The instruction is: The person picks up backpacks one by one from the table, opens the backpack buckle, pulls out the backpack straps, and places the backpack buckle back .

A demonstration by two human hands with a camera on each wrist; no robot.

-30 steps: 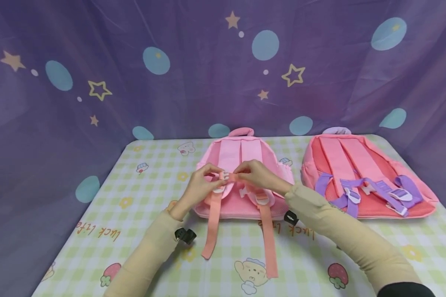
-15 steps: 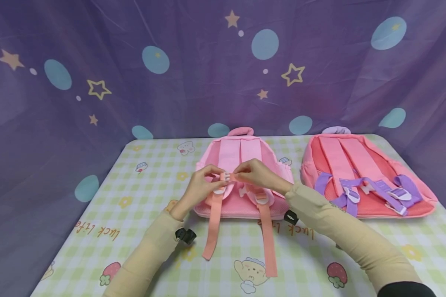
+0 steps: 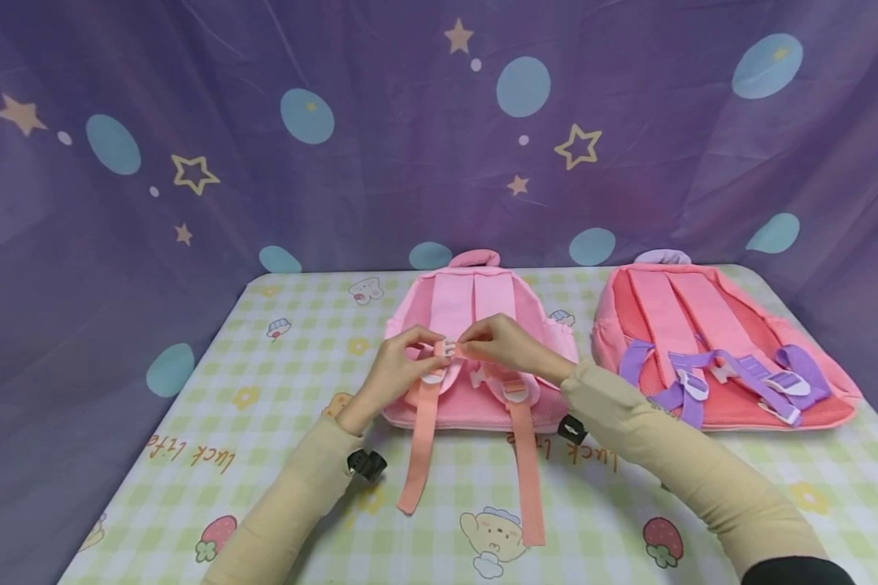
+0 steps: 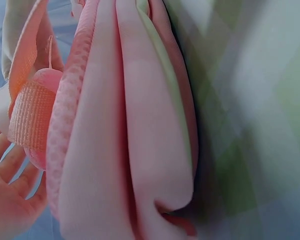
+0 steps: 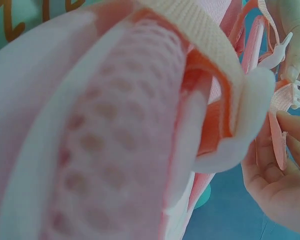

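Note:
A light pink backpack (image 3: 475, 414) lies with its padded shoulder straps facing up. Over its middle, my left hand (image 3: 395, 366) pinches a small white plastic buckle (image 3: 448, 348) on orange webbing between thumb and fingers. My right hand (image 3: 508, 343) meets it from the other side, thumb and fingertips pinching a short piece of orange webbing (image 5: 281, 97) at the buckle. White prongs show beside this webbing in the right wrist view. A second white buckle (image 3: 479, 376) hangs loose below my right fingers. Fingertips partly hide the buckle between my hands.
A coral backpack (image 3: 783, 406) with purple webbing (image 3: 757, 374) and white buckles lies to the right. Two orange strap tails (image 3: 529, 487) hang toward me over the checked tablecloth (image 3: 300, 439). A purple curtain (image 3: 380, 195) with stars stands behind the table.
Both hands stay at nearly the same place. The white buckle has shifted very slightly right between the fingertips, and less orange webbing shows beside my right fingers.

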